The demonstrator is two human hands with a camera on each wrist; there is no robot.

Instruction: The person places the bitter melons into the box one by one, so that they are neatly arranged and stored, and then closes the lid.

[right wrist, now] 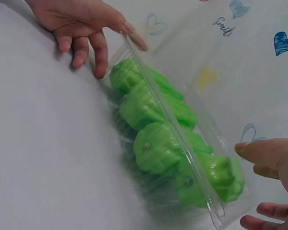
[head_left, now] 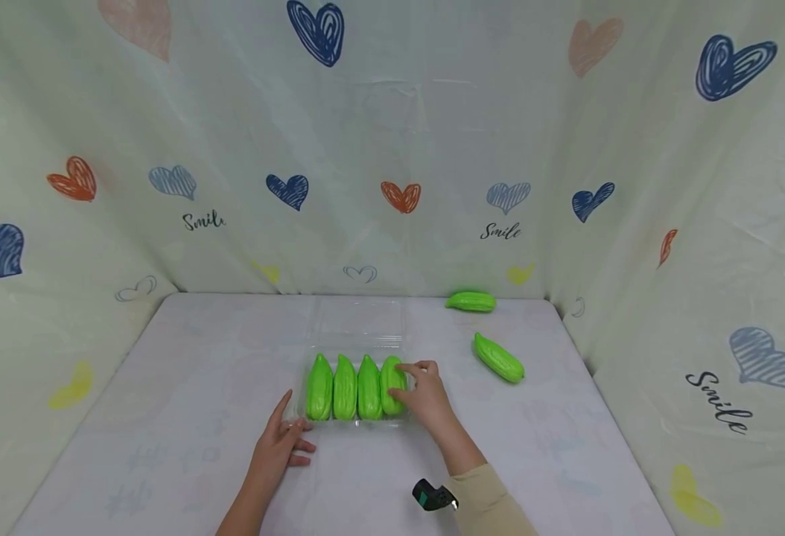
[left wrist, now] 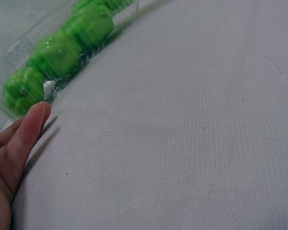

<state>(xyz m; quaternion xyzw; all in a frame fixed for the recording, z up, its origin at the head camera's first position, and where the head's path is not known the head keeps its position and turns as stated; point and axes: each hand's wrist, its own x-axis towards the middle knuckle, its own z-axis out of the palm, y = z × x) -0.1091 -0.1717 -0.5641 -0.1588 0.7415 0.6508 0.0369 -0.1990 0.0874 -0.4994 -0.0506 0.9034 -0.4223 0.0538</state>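
Note:
A clear plastic clamshell box [head_left: 359, 423] holds several green bitter melons [head_left: 345, 387] side by side, lengthwise. My left hand [head_left: 281, 445] is at the front left corner of the box; its thumb [left wrist: 34, 120] touches the corner, and the other fingers are extended. Over the right end of the box, my right hand [head_left: 427, 394] has its thumb and forefinger spread around the rightmost bitter melon [head_left: 392, 383]. The right wrist view shows those fingers [right wrist: 259, 151] apart from this melon, which lies inside the box.
The box's lid [head_left: 357, 320] lies folded back behind it. Two more bitter melons lie on the table to the right, one near the back edge [head_left: 471, 301], the other [head_left: 500, 359] closer. A black device [head_left: 433, 495] is by the right sleeve. Patterned cloth walls [head_left: 366, 134] surround the table.

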